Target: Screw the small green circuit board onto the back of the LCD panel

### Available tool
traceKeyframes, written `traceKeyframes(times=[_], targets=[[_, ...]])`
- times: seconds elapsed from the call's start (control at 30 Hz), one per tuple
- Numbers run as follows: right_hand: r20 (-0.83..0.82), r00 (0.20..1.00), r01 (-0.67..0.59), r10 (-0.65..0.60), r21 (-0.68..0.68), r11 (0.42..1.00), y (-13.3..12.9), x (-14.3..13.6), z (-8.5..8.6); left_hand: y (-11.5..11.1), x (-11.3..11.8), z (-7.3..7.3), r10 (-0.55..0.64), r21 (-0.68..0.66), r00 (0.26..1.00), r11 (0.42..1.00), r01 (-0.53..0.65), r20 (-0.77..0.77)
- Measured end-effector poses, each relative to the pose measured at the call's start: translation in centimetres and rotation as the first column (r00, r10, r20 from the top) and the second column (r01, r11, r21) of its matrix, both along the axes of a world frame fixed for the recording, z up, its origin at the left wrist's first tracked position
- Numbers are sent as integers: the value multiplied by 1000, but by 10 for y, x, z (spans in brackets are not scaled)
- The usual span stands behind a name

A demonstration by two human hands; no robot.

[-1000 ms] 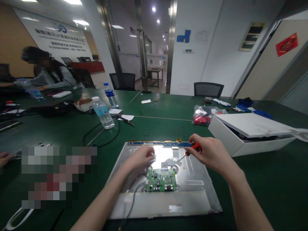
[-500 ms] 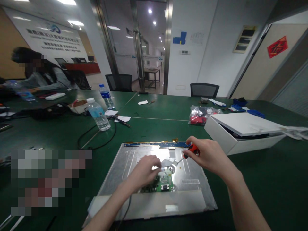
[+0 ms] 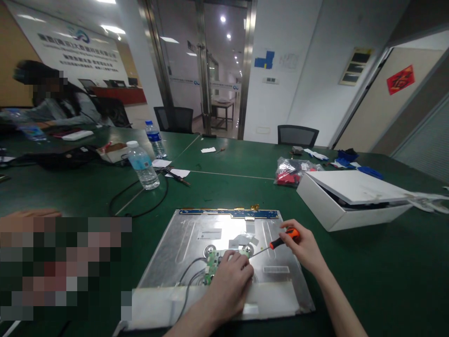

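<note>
A flat metal display panel (image 3: 159,262) lies face down on the table, with a blue circuit strip (image 3: 206,213) along its far edge. On its middle sits a green circuit board (image 3: 211,264) with cables running from its left side. My left hand (image 3: 233,278) covers the right part of this board, its fingers curled together over it; the fingertips are partly hidden. In my right hand (image 3: 301,245) is a screwdriver (image 3: 289,236) with an orange and black handle. Its shaft slants down to the left, the tip close to the board's upper right corner.
A white box (image 3: 354,185) with its lid ajar stands at the right, pliers (image 3: 426,201) on top. Behind it is a plastic bag (image 3: 293,172) with red items. Water bottles (image 3: 142,164) and a black cable (image 3: 166,196) lie left. Another person (image 3: 63,100) sits far left.
My left hand has moved right and toward me, uncovering the left part of the circuit board. My right hand has lowered with the screwdriver, whose tip is now nearer the board.
</note>
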State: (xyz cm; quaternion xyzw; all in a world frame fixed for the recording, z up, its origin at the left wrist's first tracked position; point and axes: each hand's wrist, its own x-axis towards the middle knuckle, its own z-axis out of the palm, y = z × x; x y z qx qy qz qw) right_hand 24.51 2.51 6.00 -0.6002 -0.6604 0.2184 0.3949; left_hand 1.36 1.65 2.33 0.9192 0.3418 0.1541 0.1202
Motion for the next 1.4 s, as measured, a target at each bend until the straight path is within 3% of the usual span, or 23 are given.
traceKeyframes(times=[0.13,0.5,0.8,1.07,1.4], targets=[[-49,995,94,-91,53,994,-4,-4,-13,-1,0,-1,21,-14,1000,1000,-21,14],[8,995,98,-99,119,988,-9,-6,-10,-3,-2,5,29,-57,999,998,-28,19],[-191,958,245,-215,150,958,-12,-6,-8,-1,-1,-2,23,5,999,1000,-23,48],[-520,851,91,-72,12,996,-9,-4,-26,0,-2,-4,31,-22,998,999,-29,63],[-563,826,77,-40,43,996,-6,-6,-32,0,-2,-9,48,-72,989,997,-38,140]])
